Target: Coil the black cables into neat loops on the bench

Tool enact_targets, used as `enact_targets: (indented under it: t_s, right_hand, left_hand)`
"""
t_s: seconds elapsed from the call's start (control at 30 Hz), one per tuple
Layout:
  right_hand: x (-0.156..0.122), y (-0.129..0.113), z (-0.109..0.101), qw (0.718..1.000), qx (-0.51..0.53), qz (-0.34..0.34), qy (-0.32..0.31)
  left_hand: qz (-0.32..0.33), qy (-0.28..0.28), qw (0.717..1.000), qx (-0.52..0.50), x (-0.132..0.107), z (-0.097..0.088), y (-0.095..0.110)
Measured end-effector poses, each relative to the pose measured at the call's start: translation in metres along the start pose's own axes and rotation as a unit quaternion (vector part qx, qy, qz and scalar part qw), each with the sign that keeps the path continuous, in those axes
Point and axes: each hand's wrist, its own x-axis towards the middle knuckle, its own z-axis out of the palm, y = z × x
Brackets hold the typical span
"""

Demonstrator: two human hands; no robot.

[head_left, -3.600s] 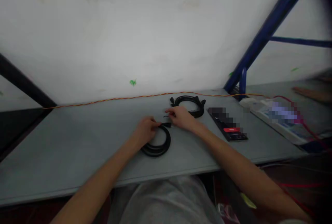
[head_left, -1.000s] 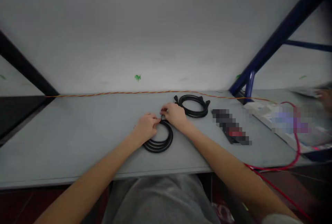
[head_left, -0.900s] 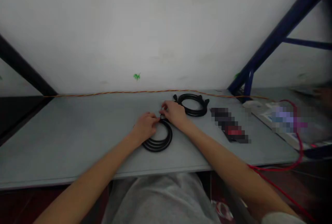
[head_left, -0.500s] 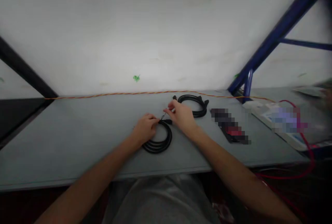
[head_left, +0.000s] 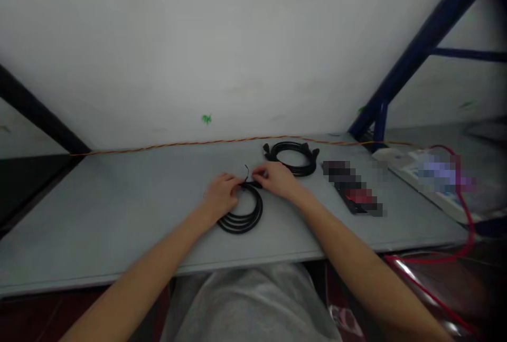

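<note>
A coiled black cable (head_left: 240, 224) lies on the grey table, with one of its dark plug ends (head_left: 256, 184) at the top of the loop. My left hand (head_left: 222, 194) is closed on the coil's upper left side. From the top of the coil a thin black tie (head_left: 247, 172) sticks up, its end free. My right hand (head_left: 277, 177) is just right of that tie, thumb and fingers curled together beside the plug end. What its fingertips pinch, if anything, is hidden.
Behind my right hand lies a second coiled black cable (head_left: 295, 172). Farther right are a blurred-out dark object (head_left: 352, 189) and a white power strip (head_left: 420, 191) with a red cord (head_left: 471, 220). A twisted orange wire (head_left: 190, 143) runs along the wall.
My right hand has let go of the tie's upper end and moved slightly down beside the plug end. The tie now stands bent upward. My left hand stays on the coil.
</note>
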Motion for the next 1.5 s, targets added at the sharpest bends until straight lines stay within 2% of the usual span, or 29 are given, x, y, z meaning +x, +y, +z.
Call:
enact_targets:
  t_s: [0.1,0.23,0.53,0.77,0.87,1.1,1.2,1.3,1.4,1.5]
  right_hand:
    - [0.005,-0.003,0.001,1.000,0.005,0.010,-0.027]
    - [0.017,0.000,0.001,0.997,0.025,0.019,-0.068]
    - [0.025,-0.002,-0.001,0.993,0.009,0.014,-0.115]
    - [0.021,-0.010,0.000,0.993,-0.004,0.082,-0.079]
    - [0.021,-0.011,0.002,0.994,-0.002,0.091,-0.065]
    - [0.019,-0.015,0.008,0.996,-0.051,0.065,-0.042]
    - [0.019,-0.017,0.011,0.996,-0.064,0.047,-0.031]
    - [0.018,-0.018,0.012,0.996,-0.074,0.035,-0.027]
    - [0.016,-0.020,0.009,0.996,-0.070,0.046,-0.027]
    - [0.011,-0.023,0.003,0.995,-0.064,0.062,-0.034]
  left_hand:
    - [-0.006,0.007,1.000,0.002,0.000,-0.001,0.000]
    - [0.018,-0.004,1.000,0.014,0.001,-0.001,-0.003]
    - [0.034,-0.002,0.999,0.038,0.001,-0.003,-0.002]
    - [0.041,-0.007,0.996,0.081,0.000,-0.006,0.002]
    - [0.032,-0.015,0.994,0.101,-0.001,-0.007,0.005]
    - [-0.070,-0.048,0.990,0.113,0.002,-0.010,0.012]
    - [-0.047,-0.055,0.989,0.127,0.001,-0.011,0.011]
    - [-0.012,-0.038,0.993,0.109,0.001,-0.010,0.008]
    - [0.000,-0.030,0.994,0.108,0.000,-0.009,0.008]
    - [0.004,-0.047,0.989,0.142,0.001,-0.010,0.012]
